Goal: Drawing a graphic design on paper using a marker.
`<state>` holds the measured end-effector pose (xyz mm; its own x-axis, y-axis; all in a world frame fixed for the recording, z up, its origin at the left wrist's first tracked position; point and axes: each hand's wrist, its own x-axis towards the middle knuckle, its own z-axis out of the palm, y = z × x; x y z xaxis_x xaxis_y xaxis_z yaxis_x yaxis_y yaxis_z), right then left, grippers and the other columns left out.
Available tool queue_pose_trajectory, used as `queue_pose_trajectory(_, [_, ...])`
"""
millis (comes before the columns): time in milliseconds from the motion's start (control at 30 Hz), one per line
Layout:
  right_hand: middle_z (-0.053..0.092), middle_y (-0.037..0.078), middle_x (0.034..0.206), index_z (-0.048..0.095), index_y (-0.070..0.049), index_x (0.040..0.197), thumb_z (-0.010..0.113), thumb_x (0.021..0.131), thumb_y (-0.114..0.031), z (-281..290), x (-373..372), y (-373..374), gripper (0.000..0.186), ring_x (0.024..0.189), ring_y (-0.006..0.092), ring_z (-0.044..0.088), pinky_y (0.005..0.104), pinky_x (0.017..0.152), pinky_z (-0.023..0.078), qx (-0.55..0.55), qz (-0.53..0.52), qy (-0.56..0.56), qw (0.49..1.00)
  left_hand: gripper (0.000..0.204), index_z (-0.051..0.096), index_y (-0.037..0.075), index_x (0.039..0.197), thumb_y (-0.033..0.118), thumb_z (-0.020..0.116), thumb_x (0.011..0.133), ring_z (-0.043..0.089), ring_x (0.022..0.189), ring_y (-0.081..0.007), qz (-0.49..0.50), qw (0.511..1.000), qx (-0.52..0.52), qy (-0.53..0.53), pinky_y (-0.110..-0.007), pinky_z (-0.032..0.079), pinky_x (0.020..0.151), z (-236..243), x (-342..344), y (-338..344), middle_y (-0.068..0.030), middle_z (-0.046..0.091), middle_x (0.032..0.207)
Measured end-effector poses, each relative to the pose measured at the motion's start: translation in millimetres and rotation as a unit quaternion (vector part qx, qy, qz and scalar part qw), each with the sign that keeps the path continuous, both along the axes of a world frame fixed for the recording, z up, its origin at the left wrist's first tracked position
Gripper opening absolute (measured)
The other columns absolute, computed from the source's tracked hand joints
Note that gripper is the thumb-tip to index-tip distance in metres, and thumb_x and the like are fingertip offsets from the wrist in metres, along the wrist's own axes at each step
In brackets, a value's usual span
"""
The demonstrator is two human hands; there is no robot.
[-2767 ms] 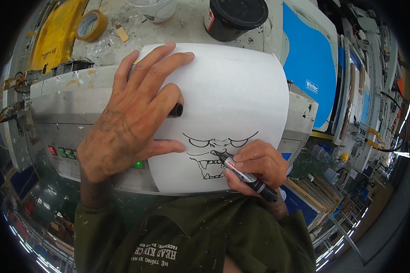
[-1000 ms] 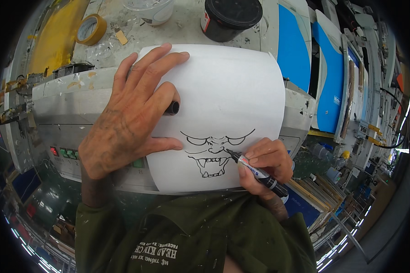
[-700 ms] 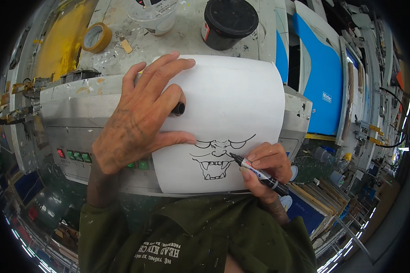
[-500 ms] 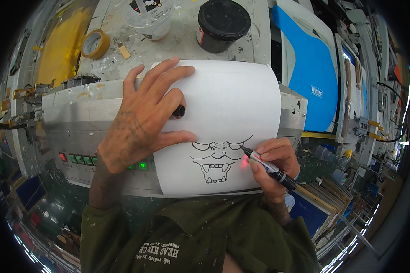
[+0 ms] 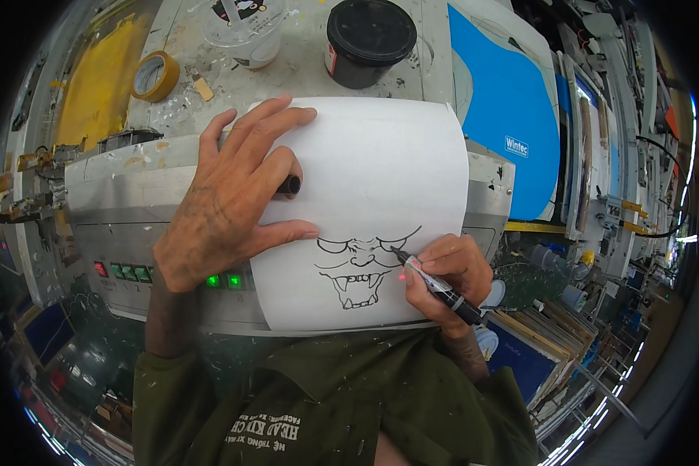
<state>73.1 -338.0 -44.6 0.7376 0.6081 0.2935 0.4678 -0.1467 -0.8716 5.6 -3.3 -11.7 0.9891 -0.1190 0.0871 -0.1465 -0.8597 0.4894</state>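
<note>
A white sheet of paper (image 5: 388,171) bends over the front edge of the machine, with a black line drawing (image 5: 357,272) of a snarling, fanged face on its lower part. My left hand (image 5: 237,182) rests spread on the sheet's left side, thumb beside the drawing. A black marker cap (image 5: 290,185) is tucked under its curled finger. My right hand (image 5: 454,276) pinches a black-and-white marker (image 5: 440,289) at the sheet's lower right. The marker's tip is at the right eye of the drawing; whether it touches the paper is hard to tell.
Beyond the sheet stand a lidded black tub (image 5: 370,46), a clear plastic cup (image 5: 248,39) and a yellow tape roll (image 5: 155,76). A blue-and-white board (image 5: 505,116) lies to the right. Lit push buttons (image 5: 234,281) line the machine's front. Stacked framed panels (image 5: 532,342) stand lower right.
The whole view has shifted slightly, so things appear farther left. The marker tip has moved a little left over the right eye of the drawing. My left hand stays in place on the paper.
</note>
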Motion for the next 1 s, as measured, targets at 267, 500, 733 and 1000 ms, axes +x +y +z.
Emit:
queue_pose_trajectory(267, [0.071,0.013,0.100,0.065,-0.004,0.101,0.090,0.079,0.005,-5.8,-0.3,-7.3,0.034,0.085,0.0213,0.075,0.0338,0.075,0.062,0.083,-0.046,0.116,0.989,0.070,0.054,0.012,0.100,0.032,0.106,0.058,0.032,0.167,-0.0439,-0.024,0.999,-0.033,0.027,-0.069,0.024,0.133,4.7,-1.9,9.8,-0.0149,0.046,0.172])
queue_pose_trajectory(500, [0.073,0.014,0.097,0.069,-0.003,0.098,0.094,0.078,0.004,21.8,-3.9,38.5,0.034,0.082,0.0238,0.076,0.0340,0.070,0.062,0.036,0.059,0.021,0.997,0.068,0.055,0.012,0.101,0.029,0.107,0.060,0.030,0.169,-0.0432,-0.018,0.999,-0.031,0.031,-0.069,0.024,0.133,2.6,-3.8,7.2,-0.0151,0.044,0.173])
queue_pose_trajectory(733, [0.069,0.015,0.099,0.063,-0.004,0.098,0.090,0.077,0.008,13.6,-8.8,55.6,0.036,0.079,0.0244,0.073,0.0363,0.065,0.059,-0.009,0.093,0.003,0.996,0.069,0.056,0.011,0.102,0.028,0.107,0.059,0.030,0.168,-0.0428,-0.017,0.999,-0.036,0.027,-0.069,0.026,0.133,5.7,-5.0,6.9,-0.0157,0.044,0.173])
queue_pose_trajectory(1000, [0.072,0.014,0.088,0.068,-0.003,0.090,0.093,0.072,0.003,8.1,-7.5,60.6,0.031,0.073,0.0231,0.074,0.0330,0.060,0.060,0.004,0.068,-0.036,0.997,0.070,0.056,0.011,0.101,0.029,0.107,0.057,0.030,0.168,-0.0430,-0.015,0.999,-0.039,0.029,-0.069,0.027,0.133,4.2,-6.0,6.8,-0.0159,0.044,0.174])
